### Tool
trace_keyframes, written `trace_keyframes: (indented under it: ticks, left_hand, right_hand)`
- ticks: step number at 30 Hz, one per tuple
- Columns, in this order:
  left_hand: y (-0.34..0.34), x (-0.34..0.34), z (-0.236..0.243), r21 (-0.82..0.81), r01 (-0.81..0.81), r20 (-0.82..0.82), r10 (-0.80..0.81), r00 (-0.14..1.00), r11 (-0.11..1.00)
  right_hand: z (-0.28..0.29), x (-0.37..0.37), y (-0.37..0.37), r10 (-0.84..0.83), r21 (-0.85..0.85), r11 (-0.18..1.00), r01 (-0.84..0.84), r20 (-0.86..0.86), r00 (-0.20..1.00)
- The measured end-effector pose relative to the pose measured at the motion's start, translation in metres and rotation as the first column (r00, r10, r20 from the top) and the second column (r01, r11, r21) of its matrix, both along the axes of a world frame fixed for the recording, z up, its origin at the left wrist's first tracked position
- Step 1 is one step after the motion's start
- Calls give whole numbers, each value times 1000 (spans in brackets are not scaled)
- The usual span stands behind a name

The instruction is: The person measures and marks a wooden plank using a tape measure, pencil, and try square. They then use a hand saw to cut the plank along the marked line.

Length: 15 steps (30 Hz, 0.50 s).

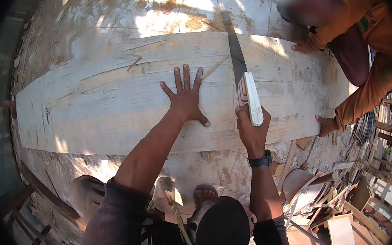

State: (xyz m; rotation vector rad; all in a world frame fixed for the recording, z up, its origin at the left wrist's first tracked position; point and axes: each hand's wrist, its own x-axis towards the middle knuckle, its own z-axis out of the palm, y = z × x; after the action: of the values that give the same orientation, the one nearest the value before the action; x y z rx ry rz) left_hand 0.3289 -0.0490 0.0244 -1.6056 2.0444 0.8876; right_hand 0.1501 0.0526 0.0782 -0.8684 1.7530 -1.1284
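A long, weathered plywood sheet (112, 105) lies crosswise in front of me, its surface splintered. My left hand (185, 101) presses flat on it near the middle, fingers spread. In my right hand (253, 130) is the white handle of a handsaw (236, 55), gripped at the sheet's near half. The dark blade runs away from me across the sheet, and its tip reaches past the far edge. A thin wood strip (215, 67) lies between my left fingers and the blade. Another bent sliver (135, 63) rests farther left.
At right, a crouching person in orange sleeves (367, 103) holds the sheet's far edge with one hand (305, 46) and its right end with the other (327, 126). Scrap boards (314, 190) pile up at lower right. Dusty floor (169, 6) lies beyond the sheet.
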Motion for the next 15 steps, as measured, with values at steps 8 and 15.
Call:
trace_keyframes:
  ticks: [8, 15]
  left_hand:
    - [-1, 8, 1, 48, -13, 10, 12, 1000, 999]
    - [0, 12, 0, 16, -7, -42, 8, 999, 1000]
  right_hand:
    - [33, -7, 135, -6, -163, 984, -70, -425, 905]
    - [13, -15, 202, 28, -73, 988, -134, -773, 634]
